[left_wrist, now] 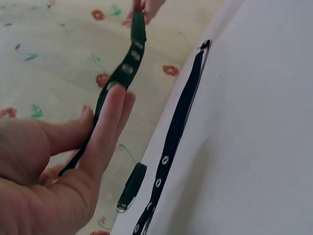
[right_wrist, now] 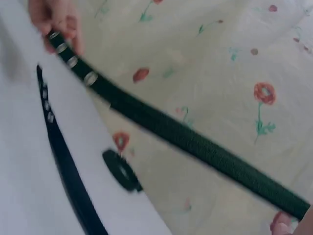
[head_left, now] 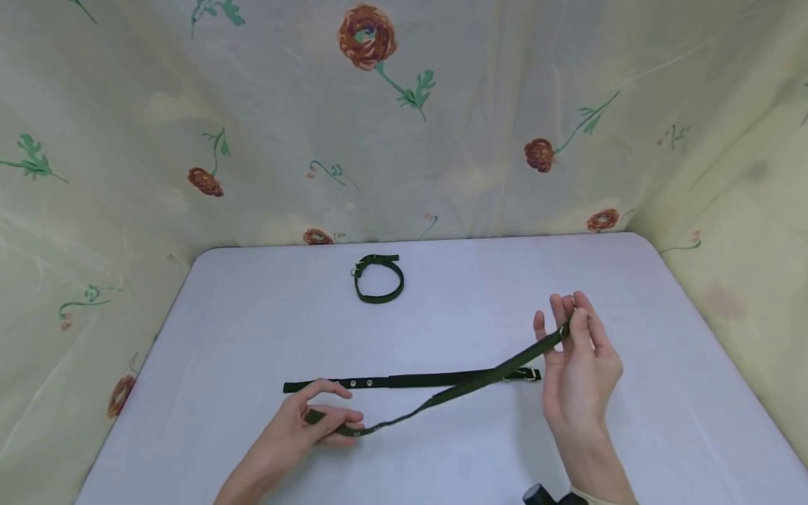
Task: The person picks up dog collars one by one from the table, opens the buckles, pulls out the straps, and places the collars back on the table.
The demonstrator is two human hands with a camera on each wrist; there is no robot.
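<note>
A dark green collar (head_left: 473,383) with metal eyelets is stretched above the table between both hands. My left hand (head_left: 303,421) pinches its eyelet end between thumb and fingers. Higher up on the right, my right hand (head_left: 581,372) holds the opposite end, its thumb against the fingers; that tip is partly hidden. Beneath the raised strap, a second collar (head_left: 410,381) lies straight on the table, eyelets to the left and buckle to the right. Farther back sits a third collar (head_left: 379,299), fastened into a loop with its buckle at the top left.
The white table (head_left: 265,308) carries all three collars. A pale cloth (head_left: 265,105) printed with flowers hangs behind the table and at both sides. By the right wrist, a small black object (head_left: 539,494) shows at the bottom edge of the head view.
</note>
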